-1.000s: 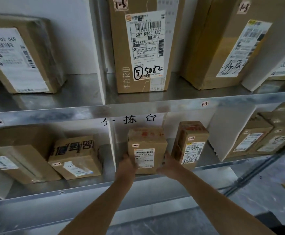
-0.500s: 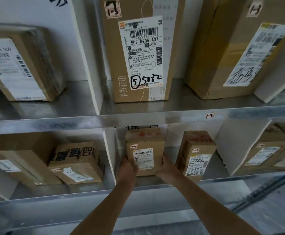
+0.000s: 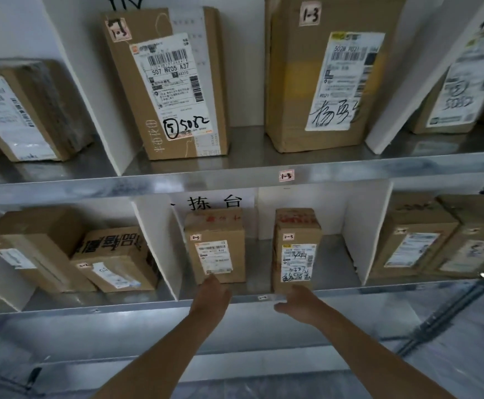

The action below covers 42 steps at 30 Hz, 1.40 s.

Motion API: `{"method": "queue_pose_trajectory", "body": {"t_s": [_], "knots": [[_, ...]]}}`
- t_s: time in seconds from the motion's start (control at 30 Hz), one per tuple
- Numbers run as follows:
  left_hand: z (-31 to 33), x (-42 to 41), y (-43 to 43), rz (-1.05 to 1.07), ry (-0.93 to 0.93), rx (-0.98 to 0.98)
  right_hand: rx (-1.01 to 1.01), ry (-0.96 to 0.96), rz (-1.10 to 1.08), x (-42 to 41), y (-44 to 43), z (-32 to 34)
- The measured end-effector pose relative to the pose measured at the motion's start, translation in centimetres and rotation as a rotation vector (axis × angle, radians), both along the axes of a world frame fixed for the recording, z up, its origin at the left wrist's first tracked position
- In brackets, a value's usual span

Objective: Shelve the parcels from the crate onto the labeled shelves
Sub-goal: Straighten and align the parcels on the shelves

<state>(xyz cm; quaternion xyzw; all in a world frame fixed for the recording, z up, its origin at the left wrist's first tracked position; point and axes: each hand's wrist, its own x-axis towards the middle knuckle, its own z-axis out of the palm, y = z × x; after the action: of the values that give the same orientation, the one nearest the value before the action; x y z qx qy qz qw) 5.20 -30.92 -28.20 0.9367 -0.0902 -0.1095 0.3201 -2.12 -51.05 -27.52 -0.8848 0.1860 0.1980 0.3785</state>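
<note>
The middle bay of the grey metal lower shelf [image 3: 91, 310] holds two small brown cardboard parcels. The left parcel [image 3: 214, 246] stands upright at 12 o'clock from my left hand [image 3: 212, 295], whose straight fingers touch its bottom edge. The right parcel [image 3: 296, 251] stands apart at its 3 o'clock. My right hand [image 3: 295, 305] hangs loosely spread before it, gripping nothing.

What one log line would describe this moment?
step: shelving | parcel: upright on lower shelf, middle bay | left hand: at parcel's base | right hand: free, by shelf edge
</note>
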Motion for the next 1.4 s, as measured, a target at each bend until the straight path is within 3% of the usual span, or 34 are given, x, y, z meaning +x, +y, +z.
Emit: {"method": "queue_pose_trajectory", "body": {"t_s": [0.23, 0.4, 0.53, 0.9, 1.2, 1.4], "knots": [[-0.1, -1.4, -6.9, -0.162, -0.001, 0.022, -0.125, -0.111, -0.268, -0.5, -5.3, -0.1], [-0.5, -1.8, -11.1, -0.138, 0.039, -0.156, 0.155, -0.298, -0.310, 1.9, -5.2, -0.9], [-1.2, -0.4, -12.1, -0.059, 0.023, -0.186, 0.317, -0.405, -0.306, 3.9, -3.8, -2.5], [-1.8, 3.0, -12.2, 0.119, 0.073, -0.067, 0.239, -0.337, -0.218, 7.7, -3.5, -4.3], [-2.4, 0.2, -11.0, 0.072, 0.101, -0.053, 0.197, -0.126, -0.145, 5.4, -5.5, -4.0], [0.0, -0.4, -10.4, -0.140, 0.155, 0.176, 0.158, -0.156, -0.198, 3.4, -7.6, -0.7]]}}
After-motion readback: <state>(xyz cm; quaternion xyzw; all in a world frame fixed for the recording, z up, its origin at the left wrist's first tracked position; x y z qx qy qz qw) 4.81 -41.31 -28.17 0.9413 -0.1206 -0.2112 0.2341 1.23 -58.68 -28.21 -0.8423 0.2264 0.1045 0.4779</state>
